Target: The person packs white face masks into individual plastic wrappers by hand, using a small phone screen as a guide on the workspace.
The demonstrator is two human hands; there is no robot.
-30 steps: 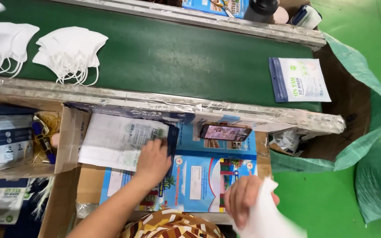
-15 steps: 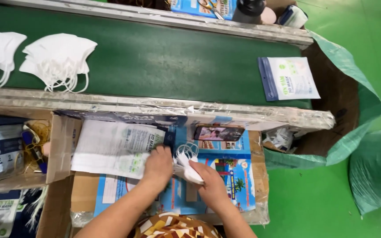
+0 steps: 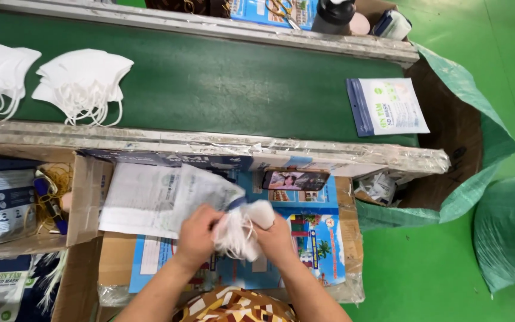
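Note:
Both my hands meet over the blue printed work surface (image 3: pixel 323 238). My left hand (image 3: pixel 196 234) grips the mouth of a flat clear-and-white packaging pouch (image 3: pixel 156 200) that lies to the left. My right hand (image 3: pixel 276 236) holds a bundle of white face masks (image 3: pixel 239 229) with dangling ear loops, pressed against the pouch's opening. On the green conveyor belt (image 3: pixel 227 83) above lie two piles of white masks (image 3: pixel 84 80) at the left and a sealed blue-and-white mask packet (image 3: pixel 388 106) at the right.
A phone (image 3: pixel 295 179) lies under the belt's foil-wrapped rail (image 3: pixel 210 143). A cardboard box (image 3: pixel 7 203) at left holds more pouches and rubber bands. A green sack-lined bin (image 3: pixel 466 155) stands at the belt's end, with green floor beyond. A bottle and scissors sit across the belt.
My right hand carried the masks from the lower right to the pouch; both hands have closed together at its opening. The view shifted slightly.

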